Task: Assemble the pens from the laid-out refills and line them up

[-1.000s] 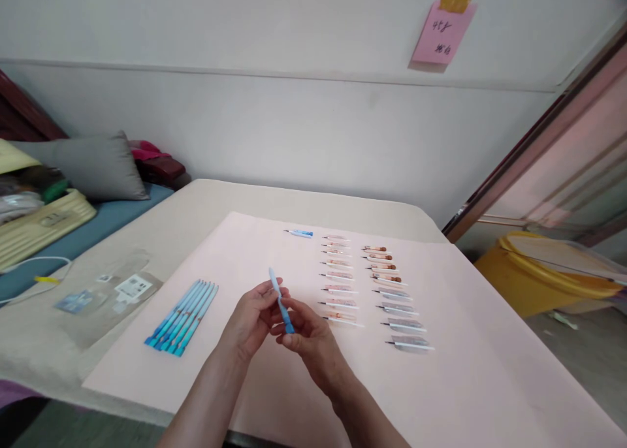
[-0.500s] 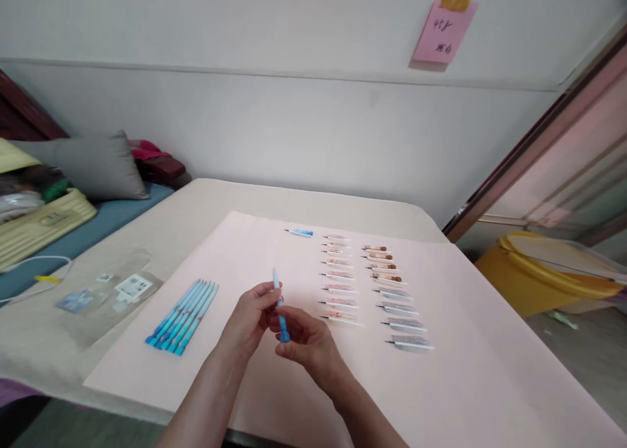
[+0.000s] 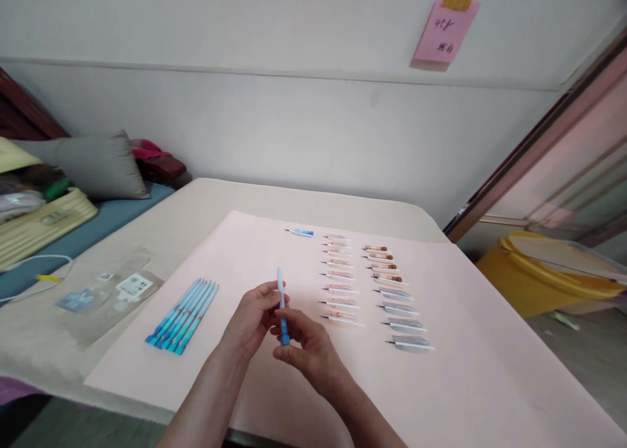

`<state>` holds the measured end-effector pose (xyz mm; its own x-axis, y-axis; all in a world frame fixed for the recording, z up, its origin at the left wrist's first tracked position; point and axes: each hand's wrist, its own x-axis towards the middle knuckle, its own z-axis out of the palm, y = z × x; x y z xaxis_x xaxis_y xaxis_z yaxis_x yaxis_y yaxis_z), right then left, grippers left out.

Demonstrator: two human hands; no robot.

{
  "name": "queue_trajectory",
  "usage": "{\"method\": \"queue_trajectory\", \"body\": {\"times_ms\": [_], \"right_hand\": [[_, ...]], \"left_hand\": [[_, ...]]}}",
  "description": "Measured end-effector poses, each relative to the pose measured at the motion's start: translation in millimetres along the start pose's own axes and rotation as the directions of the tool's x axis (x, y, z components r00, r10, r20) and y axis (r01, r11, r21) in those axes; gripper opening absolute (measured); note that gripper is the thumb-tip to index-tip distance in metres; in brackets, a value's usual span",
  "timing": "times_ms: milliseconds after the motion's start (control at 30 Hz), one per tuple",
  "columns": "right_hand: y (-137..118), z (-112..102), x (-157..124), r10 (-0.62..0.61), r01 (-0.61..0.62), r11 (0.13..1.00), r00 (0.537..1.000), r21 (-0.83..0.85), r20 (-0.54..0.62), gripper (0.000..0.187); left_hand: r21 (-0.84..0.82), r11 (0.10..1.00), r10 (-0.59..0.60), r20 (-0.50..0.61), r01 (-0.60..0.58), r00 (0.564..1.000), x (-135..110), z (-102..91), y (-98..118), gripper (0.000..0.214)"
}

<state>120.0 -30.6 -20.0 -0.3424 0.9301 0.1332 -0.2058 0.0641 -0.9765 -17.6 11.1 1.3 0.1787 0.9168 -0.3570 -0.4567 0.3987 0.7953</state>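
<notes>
Both hands hold one blue pen (image 3: 281, 298) upright above the pink paper sheet (image 3: 470, 369). My left hand (image 3: 252, 317) pinches its middle. My right hand (image 3: 306, 347) grips its darker lower end. Left of the hands, several blue pens (image 3: 182, 317) lie side by side on the sheet. To the right lie two columns of short pen parts (image 3: 337, 278), some orange, some grey (image 3: 399, 304). One small blue piece (image 3: 300, 232) lies alone at the far end of the sheet.
The beige table (image 3: 196, 213) carries empty clear packaging (image 3: 105, 291) at the left. A grey cushion (image 3: 93, 164) and a yellow case (image 3: 44, 223) lie on a bed at far left. A yellow tub (image 3: 539, 278) stands on the floor at right.
The pen has turned from leaning left to nearly upright, and both hands have shifted slightly around it.
</notes>
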Motion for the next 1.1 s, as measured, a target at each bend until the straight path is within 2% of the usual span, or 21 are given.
{"method": "queue_trajectory", "body": {"times_ms": [67, 233, 467, 633, 733, 933, 1033, 1100], "right_hand": [[-0.3, -0.1, 0.0, -0.004, 0.005, 0.999, 1.0, -0.037, 0.008, 0.049], [1.6, -0.3, -0.9, -0.008, 0.006, 0.996, 0.999, -0.085, -0.031, 0.037], [-2.8, 1.8, -0.5, -0.017, 0.02, 0.972, 1.0, -0.234, 0.017, 0.053], [0.1, 0.8, -1.5, -0.029, 0.023, 0.968, 0.999, -0.251, -0.018, 0.039], [1.4, -0.1, -2.1, -0.043, 0.035, 0.961, 0.999, -0.273, -0.026, 0.039], [-1.8, 3.0, -1.2, -0.042, 0.033, 0.924, 0.999, -0.382, -0.016, 0.045], [-1.3, 6.9, -1.4, 0.013, -0.031, 0.953, 0.998, -0.302, -0.06, 0.055], [1.1, 9.5, -0.9, 0.072, -0.091, 0.98, 0.991, -0.18, -0.112, 0.05]], "left_hand": [[0.008, 1.0, -0.003, 0.007, 0.003, 1.0, -0.5, 0.7, 0.6, 0.037], [0.02, 1.0, -0.005, 0.027, 0.004, 1.0, -1.4, 2.5, 0.9, 0.036], [0.007, 1.0, 0.01, 0.031, -0.01, 0.999, -0.3, -1.4, 1.6, 0.036], [0.015, 1.0, -0.016, 0.029, 0.015, 0.999, -0.7, 1.9, 0.9, 0.037], [0.019, 0.999, -0.027, 0.017, 0.027, 0.999, -0.8, 4.7, 0.1, 0.037], [0.064, 0.997, 0.052, -0.016, -0.051, 0.999, 0.0, 3.0, 1.0, 0.041], [0.045, 0.993, 0.111, -0.047, -0.109, 0.993, 1.6, -0.4, 1.8, 0.04], [0.02, 0.989, 0.145, -0.07, -0.143, 0.987, 2.7, -1.8, 1.5, 0.038]]}}
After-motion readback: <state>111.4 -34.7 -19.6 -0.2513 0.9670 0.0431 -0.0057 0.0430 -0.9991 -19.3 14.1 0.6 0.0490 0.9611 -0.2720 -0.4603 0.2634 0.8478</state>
